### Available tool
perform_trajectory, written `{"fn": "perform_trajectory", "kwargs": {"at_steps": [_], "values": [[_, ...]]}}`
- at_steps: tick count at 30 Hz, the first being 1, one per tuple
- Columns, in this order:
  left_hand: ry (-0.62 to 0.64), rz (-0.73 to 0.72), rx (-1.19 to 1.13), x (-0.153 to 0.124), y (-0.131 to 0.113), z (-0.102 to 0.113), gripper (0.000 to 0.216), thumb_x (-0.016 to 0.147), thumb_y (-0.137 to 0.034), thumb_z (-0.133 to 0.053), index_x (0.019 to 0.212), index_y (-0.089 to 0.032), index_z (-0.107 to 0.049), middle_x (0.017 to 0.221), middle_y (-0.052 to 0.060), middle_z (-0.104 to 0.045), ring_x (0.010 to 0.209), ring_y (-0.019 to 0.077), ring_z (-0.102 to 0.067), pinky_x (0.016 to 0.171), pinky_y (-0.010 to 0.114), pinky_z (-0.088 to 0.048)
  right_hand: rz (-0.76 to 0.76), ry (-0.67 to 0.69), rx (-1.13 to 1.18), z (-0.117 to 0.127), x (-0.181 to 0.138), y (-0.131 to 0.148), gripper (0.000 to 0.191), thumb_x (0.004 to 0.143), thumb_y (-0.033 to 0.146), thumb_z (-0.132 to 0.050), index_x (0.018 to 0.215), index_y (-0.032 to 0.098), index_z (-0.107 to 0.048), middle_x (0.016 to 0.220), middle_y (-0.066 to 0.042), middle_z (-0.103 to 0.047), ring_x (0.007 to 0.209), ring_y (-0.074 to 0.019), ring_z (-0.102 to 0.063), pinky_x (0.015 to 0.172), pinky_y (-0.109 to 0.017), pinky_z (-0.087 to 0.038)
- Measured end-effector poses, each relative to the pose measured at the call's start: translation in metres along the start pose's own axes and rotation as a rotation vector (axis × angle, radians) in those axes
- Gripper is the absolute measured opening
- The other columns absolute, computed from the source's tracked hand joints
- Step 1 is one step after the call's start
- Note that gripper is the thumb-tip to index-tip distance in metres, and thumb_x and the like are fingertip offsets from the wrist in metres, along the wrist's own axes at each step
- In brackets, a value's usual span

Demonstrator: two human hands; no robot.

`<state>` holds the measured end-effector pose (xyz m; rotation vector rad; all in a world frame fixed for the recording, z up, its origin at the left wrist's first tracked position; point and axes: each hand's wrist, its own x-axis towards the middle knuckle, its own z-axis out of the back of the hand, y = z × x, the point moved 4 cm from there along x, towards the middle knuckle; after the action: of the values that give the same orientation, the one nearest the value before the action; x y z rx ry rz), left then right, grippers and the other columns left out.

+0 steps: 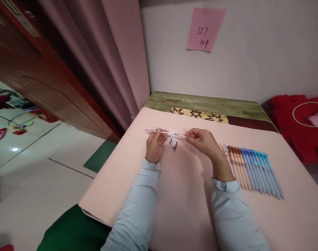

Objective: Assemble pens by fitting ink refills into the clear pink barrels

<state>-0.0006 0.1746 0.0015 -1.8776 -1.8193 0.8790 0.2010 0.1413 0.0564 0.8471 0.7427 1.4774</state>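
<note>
My left hand (154, 145) is closed around a slim, pale pen part (149, 130), its translucent end sticking out to the left. A thin white refill runs from these fingers to the right, with a dark tip near the middle. My right hand (202, 141) pinches a thin see-through piece (180, 136) close to that tip; its exact kind is blurred, and whether the two pieces touch I cannot tell. Several white refills (174, 143) with dark tips lie on the table below, between my hands.
A row of finished-looking pens (255, 170) in brown, peach and blue lies at the right, clear barrels (225, 150) beside it. The pink table mat (185, 195) covers most of the table. A red item (292, 122) stands beyond the right edge; a wooden door (69, 69) is at left.
</note>
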Motion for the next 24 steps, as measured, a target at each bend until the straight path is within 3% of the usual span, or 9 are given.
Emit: {"fn": "perform_trajectory", "kwargs": {"at_steps": [12,24], "values": [[0.053,0.124,0.029,-0.013,0.018,-0.018,0.01,0.089,-0.02,-0.068,0.088,-0.011,-0.063,0.082,0.005,-0.073,0.06,0.0063,-0.065,0.062,0.017,-0.054,0.023,-0.002,0.008,-0.014,0.001,0.014,0.016,0.077,0.033,-0.065,0.083,0.021,-0.073,0.075,-0.002,-0.072,0.067,-0.0144,-0.061,0.064,-0.024,-0.044],[0.059,0.181,-0.086,-0.013,0.023,-0.013,0.009,0.09,-0.023,-0.067,0.098,-0.017,-0.067,0.09,0.001,-0.073,0.068,0.0072,-0.067,0.064,0.02,-0.054,0.062,-0.11,0.158,-0.022,0.002,0.02,0.017,0.073,0.029,-0.068,0.088,0.02,-0.071,0.076,-0.001,-0.07,0.069,-0.0144,-0.062,0.067,-0.026,-0.048]]}}
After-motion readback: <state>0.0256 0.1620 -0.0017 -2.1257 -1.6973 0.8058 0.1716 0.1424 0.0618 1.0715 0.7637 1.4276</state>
